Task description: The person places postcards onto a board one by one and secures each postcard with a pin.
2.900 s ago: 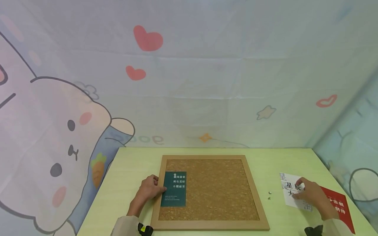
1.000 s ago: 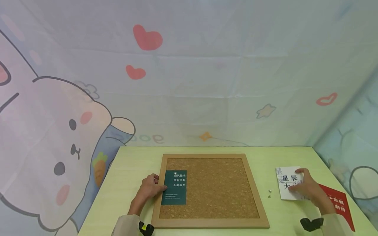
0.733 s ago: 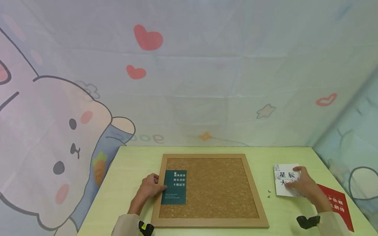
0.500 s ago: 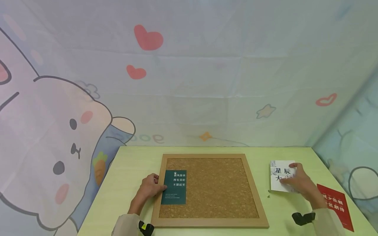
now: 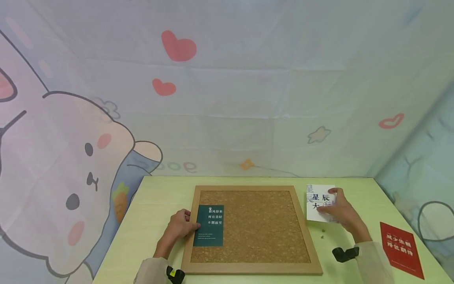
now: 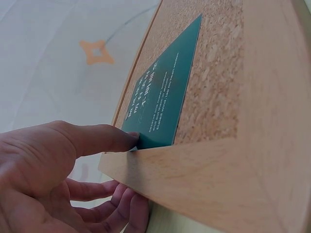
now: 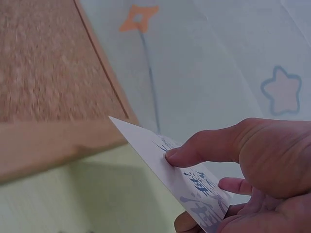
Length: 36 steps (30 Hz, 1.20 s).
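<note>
A wood-framed corkboard [image 5: 252,269] lies on the table with a dark green card [image 5: 210,230] at its left side, a small pin near the card's top. My left hand [image 5: 178,226] grips the board's left frame edge. Its thumb [image 6: 109,138] reaches over the frame onto the green card's edge, while the other fingers curl against the frame's outer side. My right hand [image 5: 343,209] pinches a white card [image 5: 312,216] printed with Chinese characters, thumb on its face and fingers behind. Held beside the board's upper right frame, the card appears raised over the table in the right wrist view.
A red card [image 5: 402,250] with white writing lies at the table's right side. Two small pins, a farther pin [image 5: 323,231] and a nearer pin [image 5: 322,237], lie just right of the board. A patterned cloth [image 5: 230,130] hangs behind the table.
My right hand has carried the white card leftward and away from me, from beside the red card to the board's right edge. The red card is now uncovered. My left hand stays put.
</note>
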Motion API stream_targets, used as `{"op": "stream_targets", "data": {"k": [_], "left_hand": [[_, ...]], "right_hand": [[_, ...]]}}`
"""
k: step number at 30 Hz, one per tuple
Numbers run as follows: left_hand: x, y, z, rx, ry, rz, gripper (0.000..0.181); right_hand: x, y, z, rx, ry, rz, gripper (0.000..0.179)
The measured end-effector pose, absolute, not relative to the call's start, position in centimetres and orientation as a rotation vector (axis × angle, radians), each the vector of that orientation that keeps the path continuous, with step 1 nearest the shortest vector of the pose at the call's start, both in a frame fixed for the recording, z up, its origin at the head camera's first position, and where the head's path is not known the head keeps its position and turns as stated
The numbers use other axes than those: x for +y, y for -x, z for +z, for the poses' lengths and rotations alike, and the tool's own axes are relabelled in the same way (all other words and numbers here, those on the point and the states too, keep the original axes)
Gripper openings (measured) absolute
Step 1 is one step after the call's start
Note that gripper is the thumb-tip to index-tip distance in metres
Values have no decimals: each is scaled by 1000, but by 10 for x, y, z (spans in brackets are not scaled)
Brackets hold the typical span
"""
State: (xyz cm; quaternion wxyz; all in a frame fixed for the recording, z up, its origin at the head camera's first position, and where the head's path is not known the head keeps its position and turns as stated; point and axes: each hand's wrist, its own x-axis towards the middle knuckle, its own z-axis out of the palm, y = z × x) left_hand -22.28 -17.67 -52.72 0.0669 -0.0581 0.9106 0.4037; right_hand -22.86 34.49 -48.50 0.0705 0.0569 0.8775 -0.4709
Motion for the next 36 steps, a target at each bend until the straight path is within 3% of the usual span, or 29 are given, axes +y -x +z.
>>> {"op": "stream_targets", "data": {"k": [23,36], "left_hand": [[-177,223,-526,2747,168,1224,50],[-177,222,-526,2747,166,1230,51]], "right_hand": [[240,260,-489,2577,-78,-1478,84],[184,267,-512,2657,-61,-1391,75]]}}
